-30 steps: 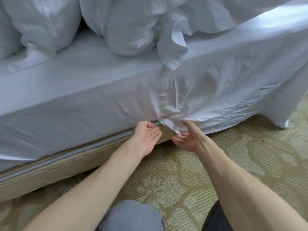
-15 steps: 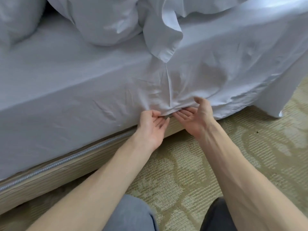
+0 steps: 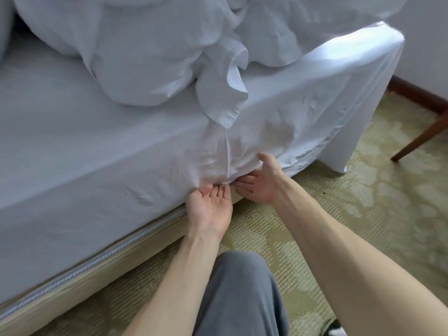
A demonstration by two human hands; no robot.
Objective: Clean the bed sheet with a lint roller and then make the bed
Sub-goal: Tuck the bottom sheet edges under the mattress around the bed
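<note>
A white bed sheet covers the mattress and hangs down its side. Both palms face up at the sheet's lower edge. My left hand has straight fingers pushed up under the gathered fold of sheet, the fingertips hidden by cloth. My right hand sits just right of it, fingers flat and reaching under the same fold, thumb resting against the sheet's side. A crumpled white duvet lies heaped on the bed. No lint roller is in view.
The beige bed base with a rope-like trim runs under the mattress. Patterned green carpet covers the floor. A loose sheet corner hangs at the bed's end. A wooden chair leg stands at right. My grey-trousered knee is below.
Both hands have moved in under the sheet's bunched edge, pushing the loose flap out of sight. The view has drifted, showing the bed's end and the chair leg.
</note>
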